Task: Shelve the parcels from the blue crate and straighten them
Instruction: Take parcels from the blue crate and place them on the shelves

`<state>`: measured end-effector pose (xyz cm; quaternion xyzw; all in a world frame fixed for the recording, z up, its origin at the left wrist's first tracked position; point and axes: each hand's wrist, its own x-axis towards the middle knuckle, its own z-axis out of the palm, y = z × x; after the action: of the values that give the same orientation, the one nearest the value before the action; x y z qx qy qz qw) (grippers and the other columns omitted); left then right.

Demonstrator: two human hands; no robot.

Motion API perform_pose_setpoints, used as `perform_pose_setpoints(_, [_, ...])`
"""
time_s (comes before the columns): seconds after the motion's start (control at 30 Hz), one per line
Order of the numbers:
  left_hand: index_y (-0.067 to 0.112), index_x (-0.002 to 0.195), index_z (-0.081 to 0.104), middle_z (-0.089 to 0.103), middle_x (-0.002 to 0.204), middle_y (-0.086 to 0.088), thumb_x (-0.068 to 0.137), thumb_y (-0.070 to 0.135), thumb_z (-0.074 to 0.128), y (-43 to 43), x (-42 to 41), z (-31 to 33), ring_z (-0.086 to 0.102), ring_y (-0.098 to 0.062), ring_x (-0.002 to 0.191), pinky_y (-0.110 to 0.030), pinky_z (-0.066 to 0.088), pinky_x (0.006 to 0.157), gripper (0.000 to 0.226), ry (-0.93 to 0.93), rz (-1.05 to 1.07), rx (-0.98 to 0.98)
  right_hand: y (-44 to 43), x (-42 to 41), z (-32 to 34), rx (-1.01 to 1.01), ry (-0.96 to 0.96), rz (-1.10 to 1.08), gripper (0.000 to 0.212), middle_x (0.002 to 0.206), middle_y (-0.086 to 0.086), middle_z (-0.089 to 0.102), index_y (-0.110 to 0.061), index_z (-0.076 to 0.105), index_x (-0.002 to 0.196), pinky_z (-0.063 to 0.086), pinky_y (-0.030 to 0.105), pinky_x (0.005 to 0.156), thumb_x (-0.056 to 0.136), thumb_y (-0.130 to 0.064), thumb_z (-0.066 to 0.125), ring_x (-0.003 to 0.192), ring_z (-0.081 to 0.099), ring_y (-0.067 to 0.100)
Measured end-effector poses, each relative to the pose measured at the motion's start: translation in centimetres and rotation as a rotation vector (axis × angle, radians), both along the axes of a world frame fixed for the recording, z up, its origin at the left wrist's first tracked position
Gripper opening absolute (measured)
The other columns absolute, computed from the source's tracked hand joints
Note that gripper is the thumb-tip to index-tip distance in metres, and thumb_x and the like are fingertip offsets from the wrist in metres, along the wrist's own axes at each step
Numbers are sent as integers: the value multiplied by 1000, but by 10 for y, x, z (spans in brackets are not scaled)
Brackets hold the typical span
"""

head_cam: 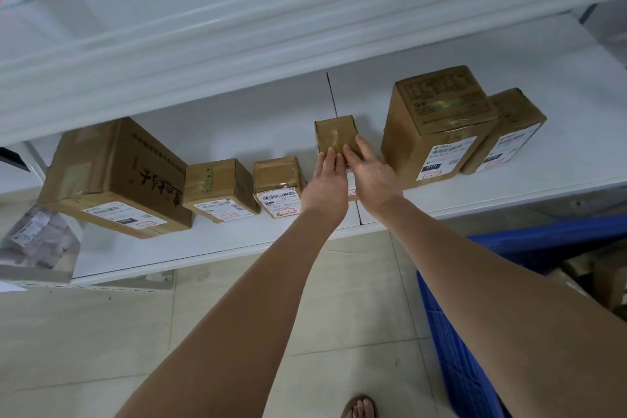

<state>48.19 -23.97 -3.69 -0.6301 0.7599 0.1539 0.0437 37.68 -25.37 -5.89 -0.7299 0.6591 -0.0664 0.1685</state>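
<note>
Head view: a person's left hand [325, 181] and right hand [371, 173] lie side by side, fingers straight, pressing on the near face of a small parcel [336, 132]. The parcel stands on the white shelf [210, 241], and neither hand curls round it. The likeliest slip from here is an uneven shove. More force from one hand would twist the parcel askew, and a long push would send it deeper than its neighbours, whose labelled faces sit nearer the shelf edge. A tall box [437, 119] stands near on the right, with a lower box [509, 132] against its far side, and a drift that way could nudge them. To the left stand a labelled box [278, 185], a taped box [220, 187] and a large carton [115, 176]. A plastic mailer [37, 237] lies at far left. The blue crate [451, 332], near right, holds more parcels [597, 275], partly cut off by the frame.
</note>
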Motion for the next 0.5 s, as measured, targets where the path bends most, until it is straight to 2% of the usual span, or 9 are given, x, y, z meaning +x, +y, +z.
perform_pose_setpoints(0.1, [12, 151, 16, 5, 160, -3, 87, -4, 47, 1, -2, 17, 25, -27, 142, -38, 36, 108, 72, 4, 20, 1, 11, -5, 9, 13, -25, -41, 81, 161, 8, -3, -21, 12, 154, 44, 39, 104, 90, 1, 58, 136, 36, 30])
perform_pose_setpoints(0.2, [14, 147, 23, 14, 155, -5, 87, 0, 52, 15, -12, 36, 41, -31, 129, -39, 43, 97, 68, -13, 13, -22, 32, -19, 25, 45, -67, -80, 81, 158, 8, 6, -22, 16, 151, 49, 38, 94, 86, 2, 59, 132, 40, 29])
perform_pose_setpoints(0.3, [15, 148, 23, 18, 152, -6, 89, 5, 53, 32, -33, 50, 34, -28, 134, -38, 41, 98, 67, -25, -53, 12, 55, -40, 46, 76, -22, -108, 76, 155, 6, 13, -21, 15, 150, 50, 36, 83, 89, -3, 57, 127, 43, 27])
perform_pose_setpoints(0.4, [14, 147, 23, 14, 155, -6, 88, 5, 56, 44, -62, 64, 25, -25, 141, -35, 35, 105, 69, -13, -134, 41, 77, -66, 67, 103, 58, -159, 74, 154, 9, 16, -21, 15, 150, 46, 36, 90, 90, -6, 56, 130, 37, 27])
perform_pose_setpoints(0.5, [14, 148, 23, 14, 155, -5, 88, 6, 55, 57, -96, 78, 27, -24, 140, -36, 36, 105, 68, -12, -192, 83, 104, -98, 84, 118, 89, -220, 69, 154, 11, 16, -18, 19, 150, 45, 35, 94, 91, -9, 55, 130, 36, 28])
